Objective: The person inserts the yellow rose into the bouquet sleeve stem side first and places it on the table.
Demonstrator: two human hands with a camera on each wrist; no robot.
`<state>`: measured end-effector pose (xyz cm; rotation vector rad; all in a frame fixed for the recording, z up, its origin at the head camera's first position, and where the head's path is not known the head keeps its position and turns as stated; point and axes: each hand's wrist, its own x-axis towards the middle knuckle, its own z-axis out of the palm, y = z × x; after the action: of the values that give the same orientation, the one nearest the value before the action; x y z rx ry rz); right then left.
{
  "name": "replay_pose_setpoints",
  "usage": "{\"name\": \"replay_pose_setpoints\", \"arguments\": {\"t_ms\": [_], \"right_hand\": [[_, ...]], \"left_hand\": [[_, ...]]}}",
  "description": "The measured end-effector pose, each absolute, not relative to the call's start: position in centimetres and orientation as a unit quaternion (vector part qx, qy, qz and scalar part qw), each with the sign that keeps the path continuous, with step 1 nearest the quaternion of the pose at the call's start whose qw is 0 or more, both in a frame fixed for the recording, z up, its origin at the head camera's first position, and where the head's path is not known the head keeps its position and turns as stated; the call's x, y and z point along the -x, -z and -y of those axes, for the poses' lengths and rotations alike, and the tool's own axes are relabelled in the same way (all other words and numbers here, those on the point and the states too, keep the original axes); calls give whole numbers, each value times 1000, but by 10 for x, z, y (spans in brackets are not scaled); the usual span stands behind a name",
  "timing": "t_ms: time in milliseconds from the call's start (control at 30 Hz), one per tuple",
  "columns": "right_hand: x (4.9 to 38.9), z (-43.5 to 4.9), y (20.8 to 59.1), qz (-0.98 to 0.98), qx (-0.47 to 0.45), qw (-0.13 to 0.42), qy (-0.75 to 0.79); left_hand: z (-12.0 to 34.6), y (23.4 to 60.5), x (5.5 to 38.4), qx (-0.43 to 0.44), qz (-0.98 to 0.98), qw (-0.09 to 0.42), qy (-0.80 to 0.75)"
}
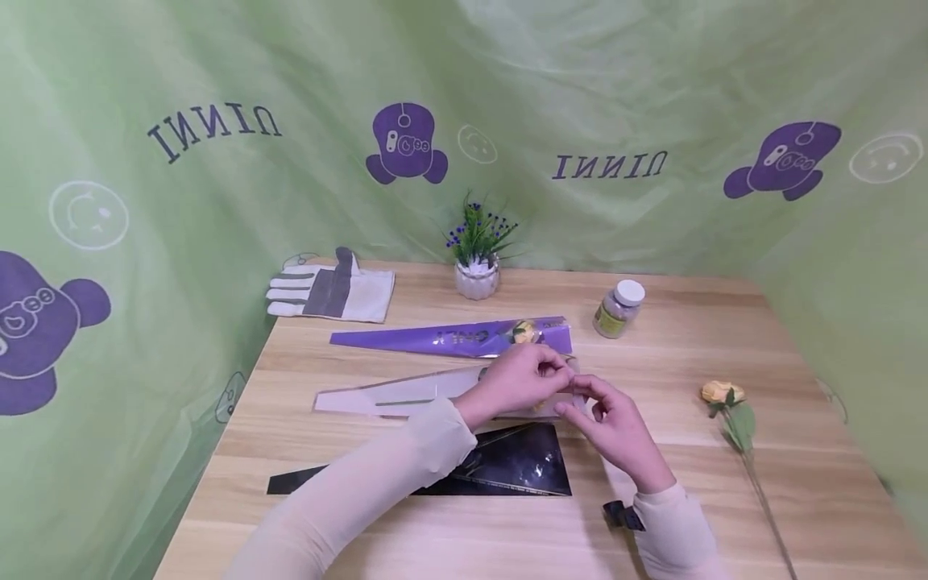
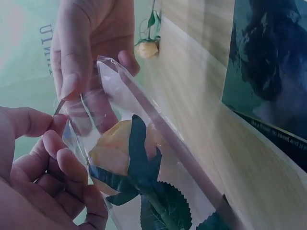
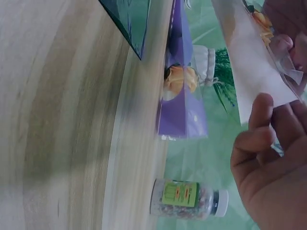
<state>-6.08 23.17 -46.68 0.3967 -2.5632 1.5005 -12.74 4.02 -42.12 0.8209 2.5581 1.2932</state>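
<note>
A pale pink flower sleeve [image 1: 341, 400] with a clear front lies across the table, its wide end between my hands. A yellow artificial rose [image 2: 112, 151] with green leaves is inside it, seen through the film. With thumb and fingertip, my left hand [image 1: 518, 377] pinches a thin strip [image 2: 58, 107] at the clear film's edge. My right hand [image 1: 616, 427] holds the sleeve's wide end, thumb on one side and fingers on the other. In the right wrist view this end is lifted, its pale back [image 3: 256, 79] showing.
Beyond lies a purple sleeve [image 1: 406, 340] with a yellow rose; nearer is a black sleeve [image 1: 522, 467]. A loose yellow rose [image 1: 722, 392] lies at right. Behind stand a white-capped jar [image 1: 611, 320] and a potted plant [image 1: 477, 280], with a work glove [image 1: 370, 296] at back left.
</note>
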Motion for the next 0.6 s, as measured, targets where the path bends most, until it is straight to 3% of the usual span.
{"name": "replay_pose_setpoints", "arguments": {"t_ms": [167,400,500,600], "right_hand": [[58,-233,468,850,-90,99,-510],[58,-229,464,856,-105,111,-494],[54,-223,452,855,-113,115,-493],[49,-219,441,852,-123,120,-495]], "left_hand": [[-40,431,130,-264,-861,56,-432],[-34,441,149,-216,-865,44,-451],[-26,444,161,-204,-861,83,-459],[-20,444,171,-227,-843,155,-463]]}}
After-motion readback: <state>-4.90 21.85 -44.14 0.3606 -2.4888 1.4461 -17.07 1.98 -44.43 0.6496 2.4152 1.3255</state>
